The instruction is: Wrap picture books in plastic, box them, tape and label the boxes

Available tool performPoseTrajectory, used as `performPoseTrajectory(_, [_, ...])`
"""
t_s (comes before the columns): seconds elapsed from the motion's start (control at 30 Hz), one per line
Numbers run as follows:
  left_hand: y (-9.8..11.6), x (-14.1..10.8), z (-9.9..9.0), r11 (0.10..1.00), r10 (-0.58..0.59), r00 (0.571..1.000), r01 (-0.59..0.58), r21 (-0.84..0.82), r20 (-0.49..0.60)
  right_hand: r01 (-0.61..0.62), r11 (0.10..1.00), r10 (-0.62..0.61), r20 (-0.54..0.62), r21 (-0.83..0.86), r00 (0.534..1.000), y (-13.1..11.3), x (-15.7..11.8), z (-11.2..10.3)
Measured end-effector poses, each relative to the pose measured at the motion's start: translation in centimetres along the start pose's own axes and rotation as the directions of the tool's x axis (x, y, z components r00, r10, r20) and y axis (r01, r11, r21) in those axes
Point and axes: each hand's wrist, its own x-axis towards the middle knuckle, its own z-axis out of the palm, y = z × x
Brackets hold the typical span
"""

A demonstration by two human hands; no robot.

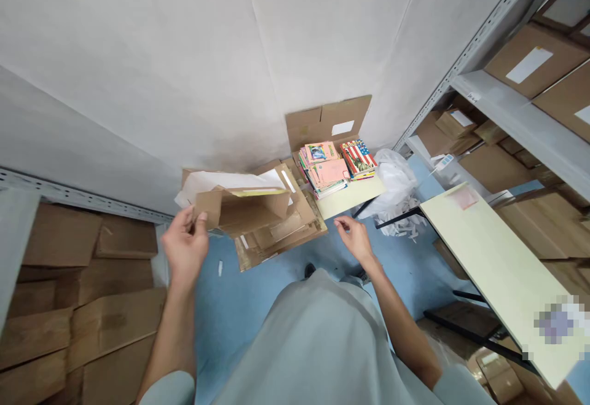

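Observation:
My left hand [187, 242] pinches the left edge of an open cardboard box [251, 224], thumb on the near side. The box is tilted over a pile of flattened cardboard [302, 220], with white paper [216, 182] behind it. My right hand [354, 239] hangs by the front edge of a small pale table [343, 201], its fingers loosely bent and nothing visible in them. On that table stand a stack of pink-covered booklets [325, 165] and a smaller stack with an American-flag cover [358, 158].
An upright cardboard sheet [329, 123] leans on the wall behind the booklets. A clear plastic bag [394, 177] and white scraps lie right of the table. A longer pale table [498, 270] and shelves of boxes [530, 61] stand right; more stacked boxes [110, 325] fill the left.

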Motion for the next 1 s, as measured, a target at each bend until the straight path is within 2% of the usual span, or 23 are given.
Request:
performPoseTrajectory(0.1, [3.5, 1.2, -2.2, 0.976, 0.021, 0.998, -0.035, -0.215, -0.065, 0.003, 0.999, -0.002, -0.024, 0.038, 1.0, -0.8, 1.5, -0.5])
performPoseTrajectory(0.2, [7.4, 1.4, -2.3, 0.957, 0.025, 0.999, -0.036, -0.287, -0.043, 0.015, 0.988, -0.013, -0.012, 0.155, 1.0, -2.1, 2.4, -1.6])
performPoseTrajectory(0.3, [11.0, 1.0, -0.5, 0.938, 0.045, 0.998, -0.025, -0.345, 0.049, 0.042, 0.959, -0.055, 0.039, 0.28, 0.998, -3.3, 1.9, -3.2])
performPoseTrajectory(0.4, [14.3, 0.5, 2.7, 0.926, 0.074, 0.985, -0.009, -0.378, 0.156, 0.038, 0.938, -0.081, 0.111, 0.345, 0.991, -3.5, 0.4, -5.1])
performPoseTrajectory(0.5, [17.9, -0.4, 7.0, 0.921, 0.106, 0.955, 0.01, -0.389, 0.278, -0.001, 0.951, -0.039, 0.121, 0.31, 0.992, -2.1, -1.7, -7.3])
performPoseTrajectory(0.57, [20.6, -1.3, 10.4, 0.912, 0.153, 0.912, 0.018, -0.41, 0.38, -0.053, 0.96, 0.04, 0.053, 0.275, 0.998, -0.5, -3.0, -9.1])
performPoseTrajectory(0.67, [25.0, -3.5, 16.1, 0.887, 0.256, 0.815, 0.016, -0.462, 0.52, -0.126, 0.951, 0.158, -0.096, 0.283, 0.983, 2.8, -5.1, -12.1])
performPoseTrajectory(0.8, [31.1, -8.0, 24.2, 0.86, 0.387, 0.672, -0.015, -0.511, 0.631, -0.166, 0.941, 0.242, -0.247, 0.293, 0.938, 8.0, -8.1, -16.9])
performPoseTrajectory(0.9, [35.1, -12.1, 30.4, 0.85, 0.444, 0.546, -0.004, -0.527, 0.711, -0.236, 0.931, 0.332, -0.381, 0.277, 0.863, 12.1, -10.8, -21.0])
performPoseTrajectory(0.93, [36.2, -13.6, 32.5, 0.846, 0.457, 0.499, 0.012, -0.533, 0.736, -0.266, 0.924, 0.367, -0.443, 0.275, 0.818, 13.3, -11.7, -22.5])
performPoseTrajectory(1.0, [38.2, -16.4, 36.9, 0.836, 0.486, 0.41, 0.041, -0.548, 0.772, -0.331, 0.902, 0.431, -0.577, 0.275, 0.694, 15.7, -13.6, -25.7])
